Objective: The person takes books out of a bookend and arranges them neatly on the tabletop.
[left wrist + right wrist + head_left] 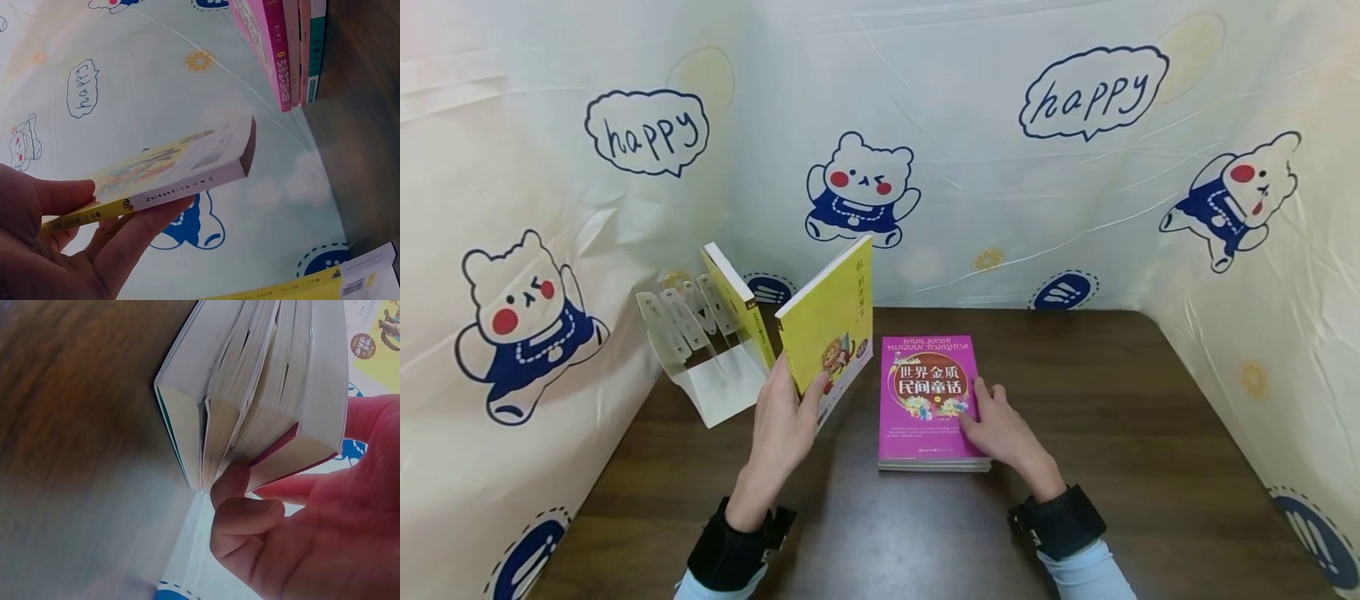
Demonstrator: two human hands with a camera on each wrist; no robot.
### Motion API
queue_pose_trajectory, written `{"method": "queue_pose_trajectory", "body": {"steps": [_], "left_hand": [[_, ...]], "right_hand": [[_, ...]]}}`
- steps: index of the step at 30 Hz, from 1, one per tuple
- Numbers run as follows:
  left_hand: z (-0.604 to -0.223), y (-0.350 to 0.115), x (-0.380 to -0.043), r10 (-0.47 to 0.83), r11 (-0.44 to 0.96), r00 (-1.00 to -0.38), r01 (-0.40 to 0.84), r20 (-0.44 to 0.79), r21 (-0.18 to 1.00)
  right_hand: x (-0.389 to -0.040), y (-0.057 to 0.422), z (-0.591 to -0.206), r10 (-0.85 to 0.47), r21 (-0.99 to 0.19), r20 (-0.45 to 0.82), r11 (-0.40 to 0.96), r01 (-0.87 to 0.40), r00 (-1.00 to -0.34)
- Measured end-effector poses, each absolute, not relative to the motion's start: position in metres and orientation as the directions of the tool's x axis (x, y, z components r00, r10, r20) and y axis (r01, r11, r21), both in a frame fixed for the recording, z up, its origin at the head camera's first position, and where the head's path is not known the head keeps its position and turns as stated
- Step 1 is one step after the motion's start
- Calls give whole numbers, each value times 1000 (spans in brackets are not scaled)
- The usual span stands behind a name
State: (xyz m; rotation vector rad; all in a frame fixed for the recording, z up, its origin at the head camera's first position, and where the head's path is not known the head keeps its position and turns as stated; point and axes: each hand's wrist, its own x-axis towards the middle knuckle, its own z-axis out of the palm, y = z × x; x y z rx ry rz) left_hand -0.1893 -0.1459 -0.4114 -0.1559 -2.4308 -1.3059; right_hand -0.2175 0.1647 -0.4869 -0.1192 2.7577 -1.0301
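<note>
In the head view my left hand [784, 417] holds a thin yellow book [831, 321] up on its edge, thumb on the cover side. The left wrist view shows the fingers [147, 234] behind the yellow book's spine [169, 199]. My right hand [1006, 425] is at the right edge of a pink book [925, 442], which tops a stack on the table. From the right wrist, its thumb lies over the cover and curled fingers [234, 484] press against the page edges [269, 434] below that top book.
A white book rack [722, 387] stands at the left back, with another yellow book [741, 304] leaning upright in it. Brown tabletop [1097, 392] extends around the stack. A printed cloth [970, 192] with bears walls off the back and sides.
</note>
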Motion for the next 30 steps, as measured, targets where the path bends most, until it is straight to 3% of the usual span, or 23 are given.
{"method": "queue_pose_trajectory", "body": {"steps": [12, 18, 30], "left_hand": [[-417, -149, -201, -15, 542, -889, 378, 458, 751], [-416, -148, -205, -4, 518, -890, 388, 456, 762], [-415, -145, -213, 46, 471, -907, 389, 418, 791]], "right_hand": [[-218, 162, -487, -114, -631, -48, 774, -58, -992], [-221, 157, -484, -68, -644, 21, 762, -66, -997], [-243, 129, -453, -104, -711, 188, 672, -209, -977]]}}
